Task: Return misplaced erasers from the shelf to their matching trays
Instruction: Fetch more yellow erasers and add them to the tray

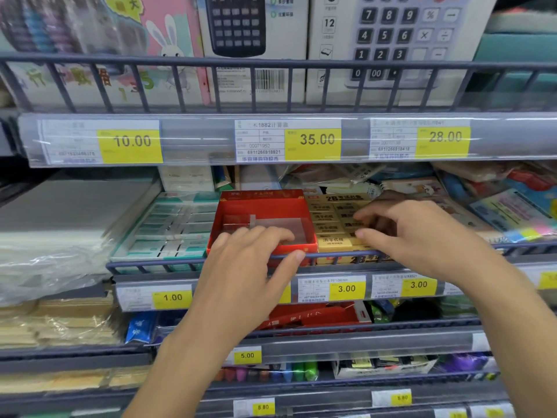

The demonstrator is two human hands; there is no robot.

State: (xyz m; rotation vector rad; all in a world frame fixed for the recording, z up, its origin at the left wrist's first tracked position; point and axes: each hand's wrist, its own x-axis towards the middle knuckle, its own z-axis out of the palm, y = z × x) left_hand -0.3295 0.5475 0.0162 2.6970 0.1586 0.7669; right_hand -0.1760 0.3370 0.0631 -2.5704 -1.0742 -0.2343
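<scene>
On the middle shelf stands a red cardboard tray (261, 206), holding only a few clear-wrapped pieces (241, 222). My left hand (250, 260) grips its front wall, fingers curled over the rim and thumb against the wire rail. To its right, a yellow tray (346, 260) is packed with yellow 2B erasers (331, 220). Over those erasers hovers my right hand (422, 233), its fingertips touching the middle rows and its thumb near the front row. Nothing shows between its fingers. A tray of white and green erasers (168, 224) sits left of the red one.
A grey wire rail (156, 263) fences the shelf front, with price tags below it. Boxed calculators (256, 40) stand on the shelf above. Plastic-wrapped stacks (60, 230) lie to the left, notebooks and packets (482, 203) crowd the right. Lower shelves hold more stationery.
</scene>
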